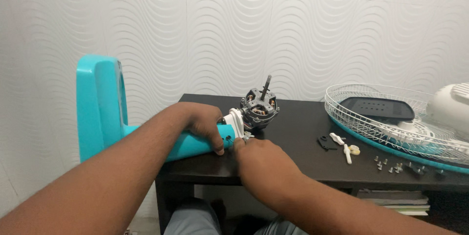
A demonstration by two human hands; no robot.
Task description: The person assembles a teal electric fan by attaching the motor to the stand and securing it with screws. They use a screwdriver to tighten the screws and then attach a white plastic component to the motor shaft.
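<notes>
Turquoise plastic is filling the left hand (pixel 205 126), which is wrapping its curled fingers over the top of the fan stand's neck (pixel 195 144), thumb pressing near the neck's open end. That neck is lying on its side across the near left edge of the dark table (pixel 293 132), with the turquoise base (pixel 97 105) standing up beyond the table's left end. The right hand (pixel 261 159) is resting just beside the neck's end, fingertips pinching at a small metal part (pixel 245 138) under the white bracket (pixel 236 120); how tightly it is closing I cannot tell. The bare fan motor (pixel 260 108) is sitting on that bracket, shaft pointing up. Loose screws (pixel 391 166) and a wire fan guard (pixel 391 113) are lying well apart to the right.
</notes>
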